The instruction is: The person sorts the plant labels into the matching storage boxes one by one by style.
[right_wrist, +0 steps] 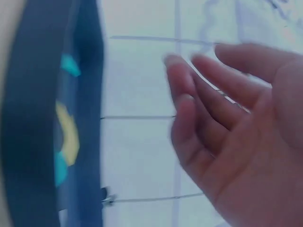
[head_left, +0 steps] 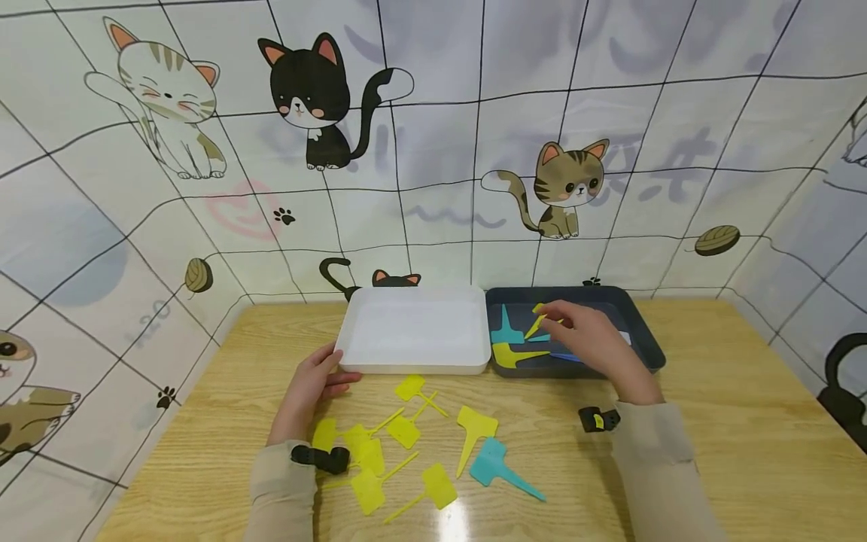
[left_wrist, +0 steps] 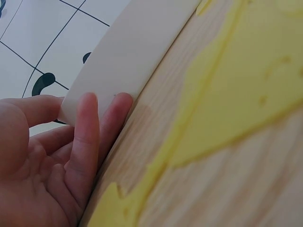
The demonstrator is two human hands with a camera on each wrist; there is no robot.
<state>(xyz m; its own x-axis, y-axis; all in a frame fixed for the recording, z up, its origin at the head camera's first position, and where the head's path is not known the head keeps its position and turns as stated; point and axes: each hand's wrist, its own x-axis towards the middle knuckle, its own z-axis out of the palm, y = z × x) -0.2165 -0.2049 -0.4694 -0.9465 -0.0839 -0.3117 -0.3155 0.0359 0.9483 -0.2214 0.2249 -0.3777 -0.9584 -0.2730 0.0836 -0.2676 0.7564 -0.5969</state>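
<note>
My left hand [head_left: 317, 380] rests at the near left corner of a white tray [head_left: 413, 369]. In the left wrist view its fingers [left_wrist: 86, 127] lie fairly straight against the tray's wall. Over the dark tray [head_left: 646, 339] hovers my right hand [head_left: 596, 339], fingers loosely bent, with nothing between them in the right wrist view. Beneath and beside it lie a teal T-shaped plant label [head_left: 505, 331], a yellow plant label [head_left: 515, 356] and several others, partly hidden by the hand.
Several yellow plant labels [head_left: 368, 491] are scattered on the wooden table [head_left: 738, 421] before the white tray. A larger yellow label [head_left: 476, 429] lies near a teal label [head_left: 494, 467]. Behind the trays hangs a cat-print cloth [head_left: 440, 158].
</note>
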